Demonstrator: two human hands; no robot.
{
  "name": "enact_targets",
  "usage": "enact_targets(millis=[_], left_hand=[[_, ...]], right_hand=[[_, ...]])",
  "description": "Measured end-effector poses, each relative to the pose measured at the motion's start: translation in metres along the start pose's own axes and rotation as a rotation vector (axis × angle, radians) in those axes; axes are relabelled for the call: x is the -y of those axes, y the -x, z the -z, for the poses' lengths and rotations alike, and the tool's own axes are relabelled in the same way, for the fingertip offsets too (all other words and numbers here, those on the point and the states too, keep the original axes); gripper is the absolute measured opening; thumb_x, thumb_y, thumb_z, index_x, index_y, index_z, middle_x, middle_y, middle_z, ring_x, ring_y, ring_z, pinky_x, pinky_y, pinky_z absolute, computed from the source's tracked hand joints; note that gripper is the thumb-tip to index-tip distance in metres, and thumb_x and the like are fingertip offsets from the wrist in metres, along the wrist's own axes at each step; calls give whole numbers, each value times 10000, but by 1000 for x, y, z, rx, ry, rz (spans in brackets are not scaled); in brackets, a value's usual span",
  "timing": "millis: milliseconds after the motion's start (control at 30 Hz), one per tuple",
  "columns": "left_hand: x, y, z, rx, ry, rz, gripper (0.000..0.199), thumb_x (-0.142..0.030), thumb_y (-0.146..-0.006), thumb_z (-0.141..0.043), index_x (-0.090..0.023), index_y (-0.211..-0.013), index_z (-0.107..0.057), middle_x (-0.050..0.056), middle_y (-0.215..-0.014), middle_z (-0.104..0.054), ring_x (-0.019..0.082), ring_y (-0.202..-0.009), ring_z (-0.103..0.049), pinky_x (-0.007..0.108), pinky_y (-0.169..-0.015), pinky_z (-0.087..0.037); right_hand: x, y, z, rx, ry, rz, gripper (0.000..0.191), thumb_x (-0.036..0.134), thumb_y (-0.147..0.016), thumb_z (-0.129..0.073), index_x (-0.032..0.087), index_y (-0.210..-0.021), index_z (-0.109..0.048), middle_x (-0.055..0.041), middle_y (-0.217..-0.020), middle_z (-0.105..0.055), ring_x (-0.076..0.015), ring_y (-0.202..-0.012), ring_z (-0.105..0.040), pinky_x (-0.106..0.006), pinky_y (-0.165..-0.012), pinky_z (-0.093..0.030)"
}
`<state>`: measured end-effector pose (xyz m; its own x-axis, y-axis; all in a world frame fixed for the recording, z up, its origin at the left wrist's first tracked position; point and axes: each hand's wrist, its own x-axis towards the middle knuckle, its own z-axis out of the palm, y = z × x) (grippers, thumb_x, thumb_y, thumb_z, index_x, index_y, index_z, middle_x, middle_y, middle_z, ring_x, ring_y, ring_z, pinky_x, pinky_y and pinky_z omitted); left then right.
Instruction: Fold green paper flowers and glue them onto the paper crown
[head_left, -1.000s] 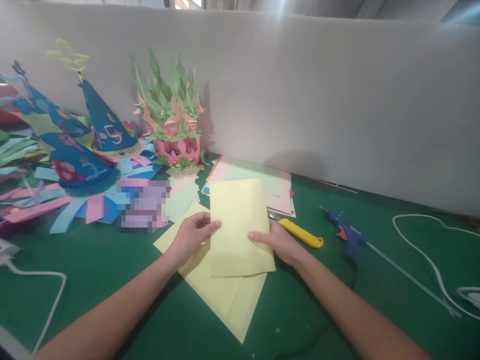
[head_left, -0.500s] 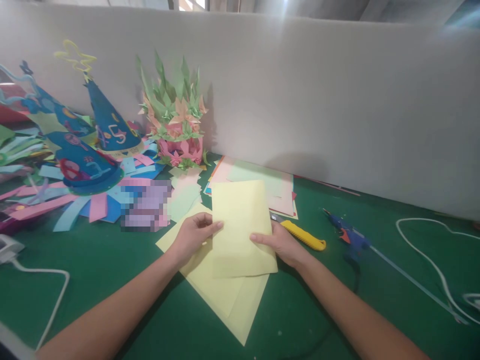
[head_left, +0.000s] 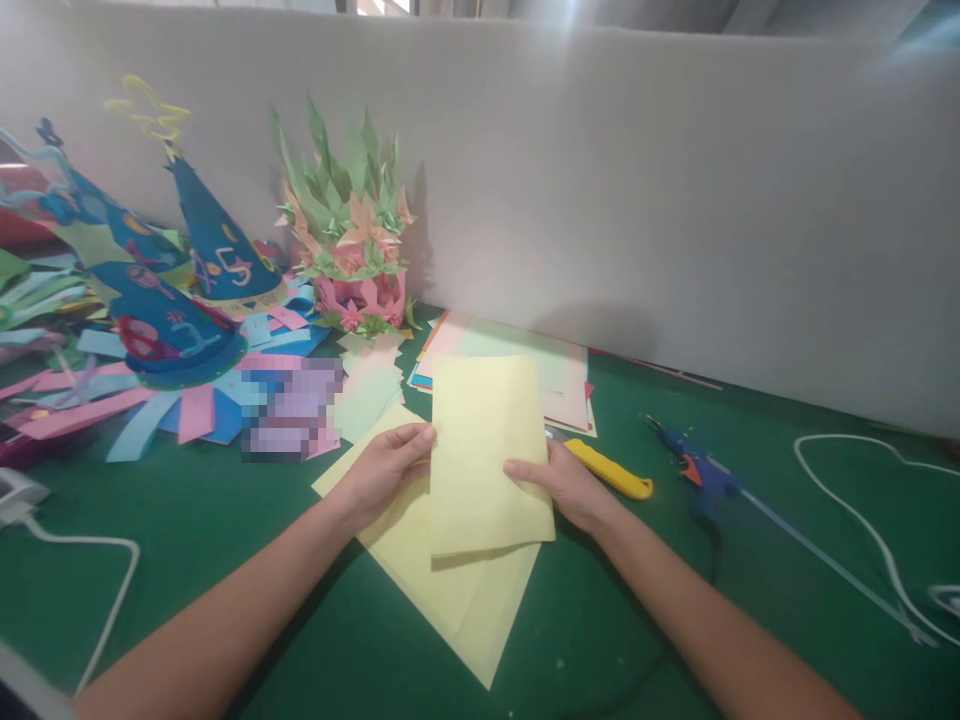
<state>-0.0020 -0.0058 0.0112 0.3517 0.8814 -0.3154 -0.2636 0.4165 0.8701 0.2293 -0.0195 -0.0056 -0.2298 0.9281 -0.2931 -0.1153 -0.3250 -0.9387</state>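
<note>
A pale yellow sheet of paper (head_left: 487,450), which looks folded, is held up between my two hands. My right hand (head_left: 574,485) grips its right edge, thumb flat on the front and fingers behind. At the left edge, my left hand (head_left: 394,465) pinches the paper with the thumb tip at the border; its other fingers are partly hidden. Below lie more yellow sheets (head_left: 450,590), turned cornerwise on the green table. Beside my right hand is a yellow utility knife (head_left: 611,470), its blade end partly covered.
A blue glue gun (head_left: 697,470) with a long glue stick lies to the right, near a white cord (head_left: 840,510). Stacked coloured paper (head_left: 562,350) rests against the white partition (head_left: 675,200). Blue cone hats (head_left: 217,230), paper strips and a folded-paper flower piece (head_left: 360,250) crowd the left.
The held paper has shifted slightly right and turned a little. My left thumb has slid from its front face to the left edge. The right hand keeps its grip.
</note>
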Motion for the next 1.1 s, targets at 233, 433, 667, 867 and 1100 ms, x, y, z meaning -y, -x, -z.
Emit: enact_targets(millis=[233, 433, 667, 867, 1100], left_hand=[[0, -3, 1, -5, 96, 79, 228, -286, -721, -693, -132, -888, -668, 69, -869, -709, 148, -793, -645, 235, -759, -482], [-1, -1, -2, -40, 117, 96, 197, -257, -693, -720, -131, -836, -671, 60, -832, -711, 133, -758, -646, 227, -746, -490], [1, -3, -1, -115, 44, 59, 189, -287, -664, -738, -153, -778, -667, 9, -756, -683, 87, -683, -609, 194, -682, -470], [0, -2, 1, -196, -82, -23, 221, -333, -620, -753, -168, -740, -668, -32, -650, -609, 49, -560, -509, 180, -597, -427], [-3, -6, 7, -284, -254, -93, 290, -382, -574, -755, -166, -752, -678, -16, -654, -609, 80, -575, -511, 212, -596, -420]], right_hand=[[-3, -1, 2, 2, -33, 5, 425, 263, -609, -769, 175, -997, -619, -74, -975, -696, -221, -833, -660, -364, -761, -526], [-2, -1, 2, 39, -44, -4, 435, 253, -621, -760, 166, -1021, -613, -84, -988, -690, -219, -841, -657, -358, -757, -528], [-2, 0, 2, 54, -46, 1, 427, 246, -632, -752, 166, -1027, -611, -83, -998, -687, -218, -847, -656, -358, -766, -524], [-3, -1, 3, 58, -38, 7, 432, 259, -644, -745, 185, -1042, -596, -77, -1034, -678, -229, -865, -656, -383, -790, -517], [0, 0, -2, 45, 26, 72, 491, 266, -656, -736, 216, -1107, -549, -59, -1144, -630, -247, -1005, -608, -393, -840, -503]])
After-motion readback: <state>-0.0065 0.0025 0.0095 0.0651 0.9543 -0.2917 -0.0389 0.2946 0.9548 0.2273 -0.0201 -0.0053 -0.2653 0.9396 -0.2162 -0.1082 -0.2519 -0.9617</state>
